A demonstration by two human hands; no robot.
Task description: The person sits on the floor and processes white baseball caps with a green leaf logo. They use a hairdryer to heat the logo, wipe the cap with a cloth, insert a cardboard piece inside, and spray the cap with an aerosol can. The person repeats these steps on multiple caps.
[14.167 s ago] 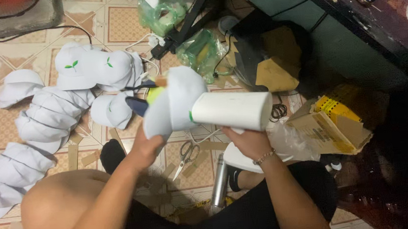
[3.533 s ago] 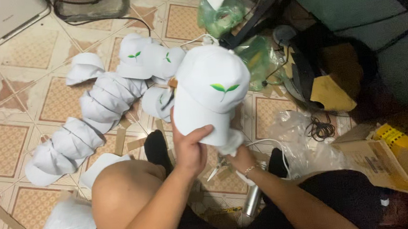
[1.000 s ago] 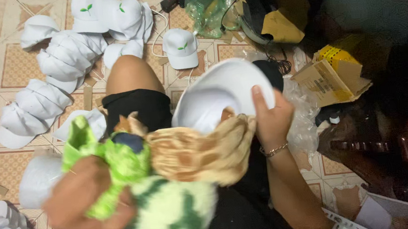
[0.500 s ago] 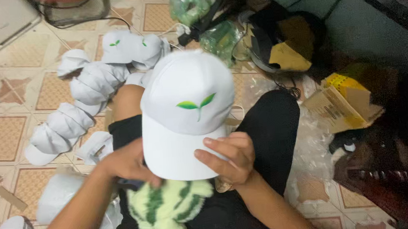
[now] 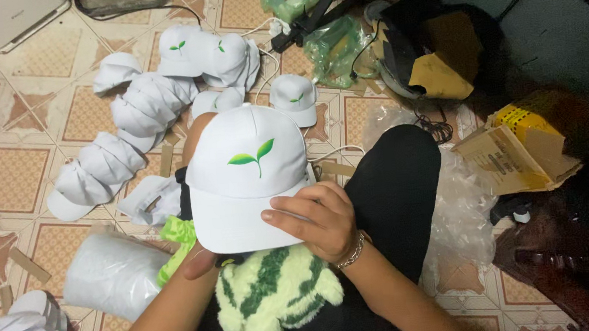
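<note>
I hold a white cap (image 5: 242,173) with a green sprout emblem over my lap, its brim toward me. My right hand (image 5: 316,218) lies on the brim with the fingers spread across its top. My left hand (image 5: 198,262) is mostly hidden under the brim; only a fingertip or thumb shows at its lower left edge. A green and white striped plush (image 5: 276,293) rests on my lap just below the cap.
A curved row of stacked white caps (image 5: 130,122) lies on the tiled floor at the left, a single cap (image 5: 293,97) beyond my knee. A white roll (image 5: 110,274) lies at lower left. Cardboard box (image 5: 510,152), clear plastic wrap (image 5: 462,208) and green bags (image 5: 330,43) crowd the right and top.
Over the last second the cap has been turned from underside-up to emblem-up and lowered onto my lap. My right hand shifted onto the brim; my left hand slipped under it.
</note>
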